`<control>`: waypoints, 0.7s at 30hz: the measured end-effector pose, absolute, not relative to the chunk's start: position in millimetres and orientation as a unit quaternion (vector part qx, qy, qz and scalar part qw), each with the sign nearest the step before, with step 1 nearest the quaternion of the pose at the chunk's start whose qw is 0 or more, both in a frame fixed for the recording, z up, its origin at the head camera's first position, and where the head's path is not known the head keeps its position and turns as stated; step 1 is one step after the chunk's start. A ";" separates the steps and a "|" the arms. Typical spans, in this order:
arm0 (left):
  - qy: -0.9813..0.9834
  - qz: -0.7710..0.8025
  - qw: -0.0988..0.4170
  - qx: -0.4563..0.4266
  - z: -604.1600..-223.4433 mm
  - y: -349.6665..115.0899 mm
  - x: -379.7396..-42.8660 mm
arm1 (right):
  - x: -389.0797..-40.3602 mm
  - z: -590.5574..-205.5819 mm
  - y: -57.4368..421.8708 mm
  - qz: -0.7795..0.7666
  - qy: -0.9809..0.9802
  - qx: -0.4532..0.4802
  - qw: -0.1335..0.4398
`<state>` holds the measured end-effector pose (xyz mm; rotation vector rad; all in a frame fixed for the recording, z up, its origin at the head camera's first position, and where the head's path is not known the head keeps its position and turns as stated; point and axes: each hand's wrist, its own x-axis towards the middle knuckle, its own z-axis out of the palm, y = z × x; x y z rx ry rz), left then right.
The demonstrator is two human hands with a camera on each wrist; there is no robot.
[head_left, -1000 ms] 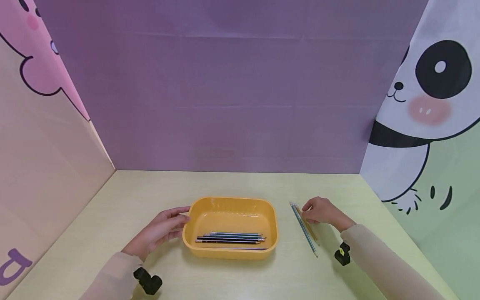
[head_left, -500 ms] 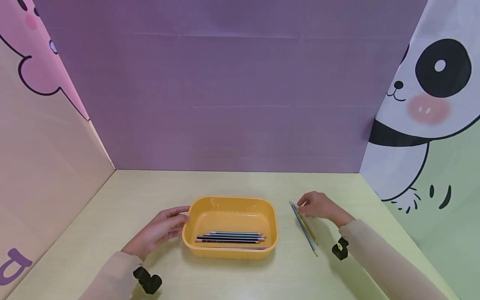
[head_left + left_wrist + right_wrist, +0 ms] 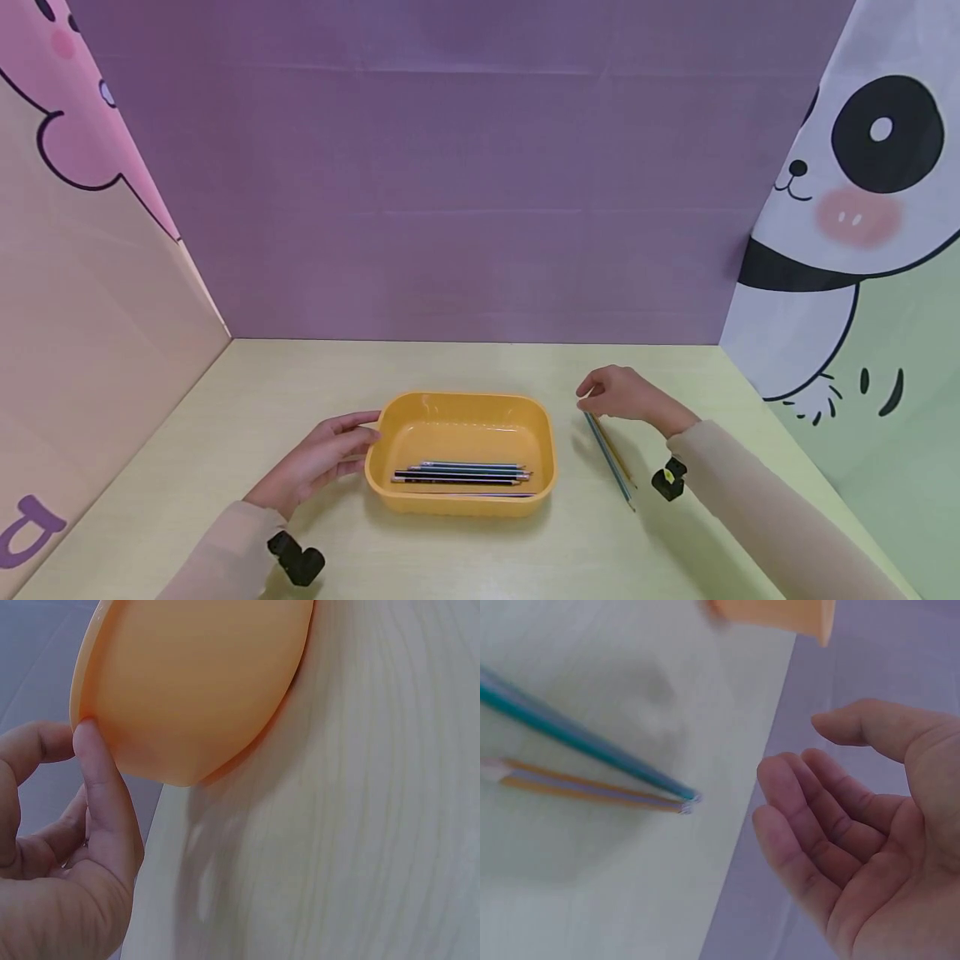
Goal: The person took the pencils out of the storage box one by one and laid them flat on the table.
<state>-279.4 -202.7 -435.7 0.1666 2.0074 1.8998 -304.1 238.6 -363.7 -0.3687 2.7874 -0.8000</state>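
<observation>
A yellow plastic tray [image 3: 468, 432] sits on the table, with several dark and blue pencils [image 3: 461, 477] lying across its near part. My left hand [image 3: 322, 462] pinches the tray's left rim, thumb and index finger on either side of it in the left wrist view. To the tray's right lie a teal pencil [image 3: 585, 736] and a yellow-and-grey pencil [image 3: 596, 792], their far ends nearly together. My right hand [image 3: 626, 393] hovers over those far ends, fingers loosely bent. In the right wrist view nothing is between its thumb and fingers, and both pencils are apart from it.
A pale wooden table [image 3: 300, 375] carries everything. Behind it stands a purple wall panel [image 3: 480, 183], with cartoon-printed panels on the left and right. A black wrist camera [image 3: 296, 562] is strapped over the left sleeve, another over the right.
My right hand has moved left and away from me, from beside the yellow-and-grey pencil to above the far ends of the two pencils. The left hand and the tray have stayed put.
</observation>
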 end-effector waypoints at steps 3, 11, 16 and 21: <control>0.713 0.674 0.185 0.055 -435.3 -202.3 -279.8 | -306.3 -358.7 232.6 -0.264 0.949 -0.133 0.109; 0.710 0.676 0.188 0.062 -434.8 -201.6 -278.2 | -308.4 -348.2 215.9 -0.259 0.946 -0.155 0.119; 0.708 0.678 0.188 0.060 -434.8 -202.5 -278.0 | -309.1 -342.8 206.8 -0.263 0.943 -0.161 0.127; 0.707 0.679 0.188 0.065 -435.7 -203.7 -278.1 | -309.9 -338.0 196.3 -0.267 0.939 -0.177 0.127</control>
